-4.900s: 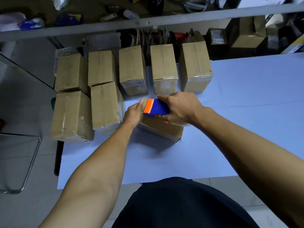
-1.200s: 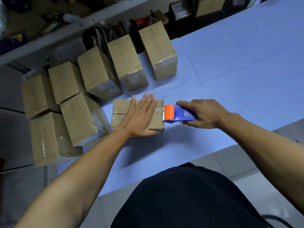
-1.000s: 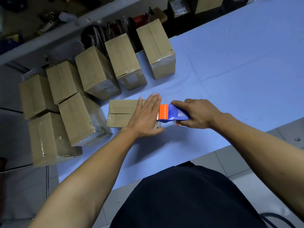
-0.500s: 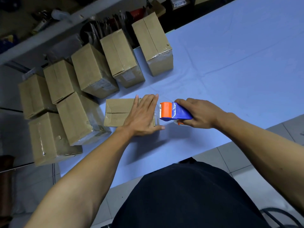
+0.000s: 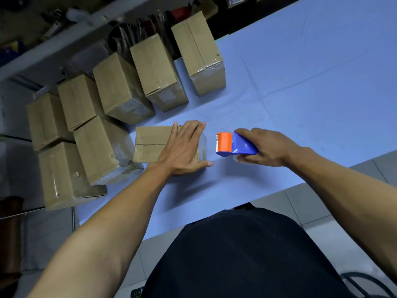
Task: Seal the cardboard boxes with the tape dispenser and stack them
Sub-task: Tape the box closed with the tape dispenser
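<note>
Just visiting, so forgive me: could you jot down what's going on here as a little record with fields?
Activity: sealing a cardboard box with tape
Left hand: flat on the box being taped, fingers straight
Right hand: grips the tape dispenser
Dispenser position: just off the box's right end, apart from it
Other boxes: several at the table's far left
Surface: blue table
</note>
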`<state>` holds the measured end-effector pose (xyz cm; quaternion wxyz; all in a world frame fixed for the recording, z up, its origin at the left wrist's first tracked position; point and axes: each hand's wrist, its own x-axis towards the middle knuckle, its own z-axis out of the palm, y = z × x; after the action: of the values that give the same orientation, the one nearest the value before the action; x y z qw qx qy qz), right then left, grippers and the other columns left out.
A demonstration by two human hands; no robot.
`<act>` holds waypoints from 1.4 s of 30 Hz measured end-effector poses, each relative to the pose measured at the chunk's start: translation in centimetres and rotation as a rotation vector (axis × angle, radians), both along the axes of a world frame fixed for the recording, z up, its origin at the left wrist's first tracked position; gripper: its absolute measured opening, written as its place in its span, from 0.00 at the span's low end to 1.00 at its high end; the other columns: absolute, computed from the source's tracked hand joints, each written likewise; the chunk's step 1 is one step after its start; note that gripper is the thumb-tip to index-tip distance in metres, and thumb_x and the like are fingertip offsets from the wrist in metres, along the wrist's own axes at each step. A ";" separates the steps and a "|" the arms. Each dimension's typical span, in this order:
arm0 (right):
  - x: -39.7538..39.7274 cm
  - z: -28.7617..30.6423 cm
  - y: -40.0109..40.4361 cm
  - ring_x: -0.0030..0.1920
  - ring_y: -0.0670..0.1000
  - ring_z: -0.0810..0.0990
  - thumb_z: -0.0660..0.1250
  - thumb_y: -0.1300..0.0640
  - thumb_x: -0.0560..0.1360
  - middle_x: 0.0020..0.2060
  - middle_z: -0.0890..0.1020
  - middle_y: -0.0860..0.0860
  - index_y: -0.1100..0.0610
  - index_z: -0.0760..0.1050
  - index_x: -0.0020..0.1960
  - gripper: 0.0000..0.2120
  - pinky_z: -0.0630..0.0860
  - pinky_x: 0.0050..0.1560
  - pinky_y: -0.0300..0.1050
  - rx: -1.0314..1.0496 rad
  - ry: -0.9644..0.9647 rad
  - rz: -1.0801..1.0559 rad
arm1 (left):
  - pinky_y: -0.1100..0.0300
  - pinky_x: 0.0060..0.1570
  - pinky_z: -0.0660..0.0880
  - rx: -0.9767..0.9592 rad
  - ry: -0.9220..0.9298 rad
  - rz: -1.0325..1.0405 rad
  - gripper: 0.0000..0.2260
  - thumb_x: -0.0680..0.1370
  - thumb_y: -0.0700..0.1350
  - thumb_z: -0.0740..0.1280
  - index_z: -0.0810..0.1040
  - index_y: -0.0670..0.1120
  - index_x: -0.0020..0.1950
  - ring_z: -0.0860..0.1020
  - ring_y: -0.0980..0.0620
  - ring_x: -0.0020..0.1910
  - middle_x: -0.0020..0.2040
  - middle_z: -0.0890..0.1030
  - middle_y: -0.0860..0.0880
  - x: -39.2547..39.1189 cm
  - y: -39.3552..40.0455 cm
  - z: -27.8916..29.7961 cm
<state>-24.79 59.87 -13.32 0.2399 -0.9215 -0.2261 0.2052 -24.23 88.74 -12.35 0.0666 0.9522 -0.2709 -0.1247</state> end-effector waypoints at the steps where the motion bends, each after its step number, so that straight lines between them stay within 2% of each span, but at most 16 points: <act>1: 0.2 0.1 0.0 0.48 0.57 0.78 0.68 0.38 0.74 0.49 0.76 0.51 0.45 0.63 0.73 0.31 0.74 0.44 0.49 -0.030 -0.017 0.016 | 0.36 0.74 0.45 -0.003 -0.002 -0.003 0.50 0.69 0.75 0.58 0.57 0.42 0.80 0.59 0.44 0.76 0.76 0.62 0.43 0.0 0.0 -0.1; 4: 0.8 0.5 1.0 0.50 0.58 0.79 0.65 0.36 0.74 0.53 0.77 0.53 0.48 0.63 0.74 0.33 0.74 0.45 0.50 -0.129 -0.104 0.083 | 0.35 0.74 0.45 -0.039 -0.007 -0.001 0.48 0.68 0.75 0.60 0.61 0.45 0.78 0.57 0.44 0.77 0.77 0.61 0.42 -0.3 0.1 -0.4; 9: 1.1 1.3 3.9 0.50 0.58 0.80 0.59 0.28 0.73 0.54 0.78 0.53 0.47 0.60 0.76 0.38 0.66 0.40 0.46 -0.249 -0.190 0.122 | 0.34 0.73 0.45 -0.114 0.008 0.002 0.42 0.65 0.76 0.64 0.70 0.48 0.69 0.56 0.42 0.78 0.78 0.60 0.42 -0.3 0.1 -0.5; 12: 1.7 2.9 5.3 0.46 0.58 0.79 0.60 0.30 0.74 0.53 0.79 0.53 0.47 0.64 0.73 0.34 0.64 0.39 0.46 -0.315 -0.224 0.130 | 0.32 0.72 0.45 -0.108 0.017 -0.026 0.38 0.65 0.76 0.64 0.73 0.48 0.61 0.55 0.39 0.79 0.78 0.60 0.40 -0.2 0.4 -0.6; 14: 2.3 4.0 6.2 0.41 0.57 0.75 0.62 0.31 0.73 0.50 0.80 0.53 0.48 0.69 0.67 0.30 0.62 0.38 0.45 -0.359 -0.240 0.138 | 0.30 0.72 0.45 -0.091 0.011 -0.060 0.36 0.65 0.75 0.65 0.74 0.46 0.57 0.54 0.38 0.79 0.77 0.60 0.39 -0.1 0.5 -0.7; 17: 2.9 5.4 7.6 0.39 0.56 0.72 0.65 0.32 0.71 0.45 0.79 0.53 0.50 0.74 0.58 0.25 0.61 0.36 0.45 -0.416 -0.264 0.163 | 0.28 0.70 0.47 -0.120 -0.023 -0.060 0.34 0.68 0.72 0.65 0.75 0.43 0.55 0.58 0.35 0.77 0.76 0.64 0.37 -0.4 0.4 -0.7; 20: 3.0 6.1 8.6 0.38 0.56 0.72 0.65 0.34 0.71 0.39 0.73 0.51 0.51 0.76 0.55 0.23 0.60 0.35 0.44 -0.454 -0.244 0.158 | 0.27 0.69 0.49 -0.137 -0.047 -0.050 0.32 0.70 0.68 0.65 0.76 0.41 0.56 0.61 0.33 0.75 0.74 0.66 0.34 -0.5 0.5 -1.0; 26: 3.7 7.0 10.3 0.38 0.55 0.75 0.67 0.39 0.70 0.33 0.70 0.49 0.51 0.76 0.50 0.17 0.57 0.31 0.42 -0.503 -0.155 0.154 | 0.25 0.66 0.55 -0.185 -0.078 -0.031 0.28 0.69 0.64 0.68 0.78 0.40 0.52 0.66 0.38 0.69 0.70 0.69 0.34 -0.4 0.5 -1.0; 29: 4.1 7.5 10.6 0.38 0.55 0.76 0.68 0.40 0.69 0.33 0.70 0.49 0.50 0.75 0.49 0.16 0.59 0.32 0.41 -0.520 -0.117 0.143 | 0.25 0.65 0.56 -0.215 -0.105 -0.016 0.27 0.68 0.63 0.68 0.79 0.40 0.50 0.66 0.40 0.67 0.68 0.71 0.34 -0.4 0.3 -1.1; 32: 3.4 7.7 11.2 0.37 0.54 0.74 0.65 0.44 0.73 0.33 0.69 0.48 0.51 0.73 0.46 0.11 0.62 0.35 0.42 -0.542 -0.175 0.129 | 0.25 0.64 0.58 -0.231 -0.112 -0.013 0.24 0.68 0.61 0.68 0.79 0.40 0.50 0.66 0.41 0.66 0.67 0.71 0.34 -0.4 0.3 -1.0; 34: 2.2 7.2 11.8 0.43 0.54 0.79 0.65 0.46 0.75 0.38 0.74 0.47 0.51 0.73 0.47 0.09 0.64 0.39 0.42 -0.555 -0.207 0.150 | 0.26 0.64 0.58 -0.238 -0.117 -0.020 0.21 0.69 0.60 0.69 0.79 0.42 0.48 0.67 0.40 0.67 0.67 0.71 0.35 -0.8 0.1 -0.9; 36: 1.0 6.1 12.1 0.49 0.54 0.82 0.66 0.46 0.75 0.46 0.80 0.49 0.50 0.74 0.49 0.08 0.64 0.41 0.43 -0.555 -0.158 0.150 | 0.27 0.64 0.58 -0.243 -0.132 -0.020 0.18 0.68 0.57 0.72 0.78 0.43 0.45 0.68 0.39 0.67 0.67 0.71 0.35 -1.4 0.2 -1.0; 39: 1.2 5.6 11.3 0.41 0.56 0.77 0.66 0.44 0.74 0.48 0.82 0.52 0.51 0.75 0.51 0.12 0.64 0.39 0.44 -0.525 -0.137 0.082 | 0.27 0.66 0.57 -0.209 -0.147 -0.002 0.18 0.67 0.56 0.74 0.76 0.43 0.44 0.68 0.39 0.67 0.67 0.70 0.36 -1.4 0.6 -1.0; 41: 2.2 5.6 10.5 0.39 0.56 0.73 0.66 0.44 0.74 0.47 0.81 0.52 0.52 0.74 0.53 0.14 0.61 0.36 0.44 -0.512 -0.181 0.045 | 0.26 0.68 0.54 -0.178 -0.114 0.065 0.21 0.68 0.61 0.71 0.76 0.44 0.46 0.66 0.41 0.70 0.68 0.69 0.38 -0.9 0.4 -1.0; 42: 2.6 5.7 10.2 0.40 0.57 0.75 0.66 0.44 0.74 0.48 0.81 0.53 0.53 0.74 0.55 0.16 0.61 0.37 0.44 -0.494 -0.192 0.020 | 0.27 0.69 0.53 -0.162 -0.100 0.127 0.23 0.68 0.64 0.69 0.76 0.44 0.47 0.65 0.41 0.71 0.70 0.69 0.39 -0.8 0.0 -0.8</act>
<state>-22.23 70.05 -7.60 -0.0170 -0.9651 -0.2000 0.1684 -25.01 88.74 -13.12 0.1377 0.9640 -0.2220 -0.0504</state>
